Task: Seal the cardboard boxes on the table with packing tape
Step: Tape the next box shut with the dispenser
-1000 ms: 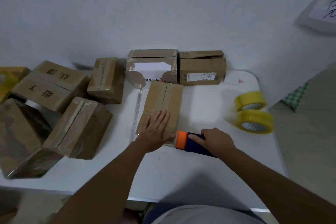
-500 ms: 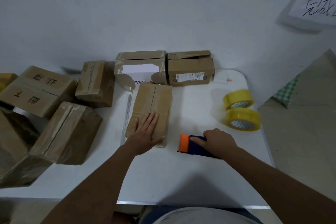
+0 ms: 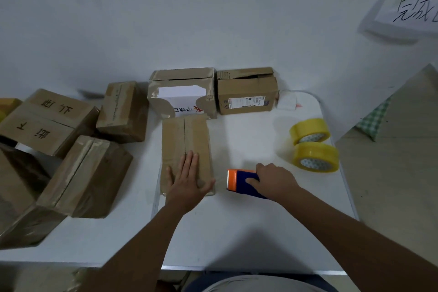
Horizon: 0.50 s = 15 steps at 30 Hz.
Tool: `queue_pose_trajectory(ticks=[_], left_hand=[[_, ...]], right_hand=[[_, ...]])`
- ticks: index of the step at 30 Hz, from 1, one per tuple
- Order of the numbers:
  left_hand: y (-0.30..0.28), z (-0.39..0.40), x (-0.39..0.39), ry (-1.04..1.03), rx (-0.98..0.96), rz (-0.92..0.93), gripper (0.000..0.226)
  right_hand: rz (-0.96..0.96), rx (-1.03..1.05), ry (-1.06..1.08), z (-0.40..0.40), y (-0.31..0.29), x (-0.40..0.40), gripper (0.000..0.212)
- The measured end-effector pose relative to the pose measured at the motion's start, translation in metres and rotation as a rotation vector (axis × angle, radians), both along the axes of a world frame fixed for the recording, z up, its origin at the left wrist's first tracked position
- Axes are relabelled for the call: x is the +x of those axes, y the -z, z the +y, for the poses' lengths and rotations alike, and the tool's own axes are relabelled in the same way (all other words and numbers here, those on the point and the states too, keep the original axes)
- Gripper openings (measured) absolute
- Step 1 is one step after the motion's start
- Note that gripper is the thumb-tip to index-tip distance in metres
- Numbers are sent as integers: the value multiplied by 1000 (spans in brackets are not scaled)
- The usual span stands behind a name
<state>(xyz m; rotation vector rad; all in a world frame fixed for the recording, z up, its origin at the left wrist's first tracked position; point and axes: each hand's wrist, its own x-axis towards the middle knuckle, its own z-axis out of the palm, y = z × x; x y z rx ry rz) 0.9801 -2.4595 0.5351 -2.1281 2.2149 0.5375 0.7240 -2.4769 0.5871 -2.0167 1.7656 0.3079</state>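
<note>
While my left hand [image 3: 187,181] lies flat: fingers straight and pressed down on the near end of the flat cardboard box [image 3: 186,149], thumb out to the right edge.
Right hand [image 3: 272,181]: curled round the blue body of the tape dispenser [image 3: 241,182], gripping it, orange toothed end pointing left at the box.
Dispenser and box: just beside each other, a narrow strip of white table [image 3: 237,232] between them, not touching as far as I can tell.
Box under my palm: lying flat in the middle of the table, long way running away from me, centre seam showing, glossy tape over its top.
Behind it: a torn box [image 3: 182,92] with white showing through its front, and right of that a box with a shipping label [image 3: 246,95], flaps ragged on top.
Left side: a pile of boxes, one tilted box [image 3: 87,173] nearest, a smaller box [image 3: 123,111] behind it, a lettered box [image 3: 45,121] further left.
Right side: two yellow tape rolls [image 3: 312,144] lying near the table's edge, touching each other, well apart from my right hand.
Far corner: a small white packet [image 3: 286,102] against the wall.
Upper right: a paper sign [image 3: 410,7] with handwriting.
</note>
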Motion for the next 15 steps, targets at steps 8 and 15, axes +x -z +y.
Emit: queue_pose_trajectory(ticks=[8, 15], left_hand=[[3, 2, -4, -25, -38, 15, 96], [1, 2, -4, -19, -20, -8, 94]], right_hand=[[43, 32, -12, -12, 5, 16, 48], [69, 97, 14, -25, 12, 39, 41]])
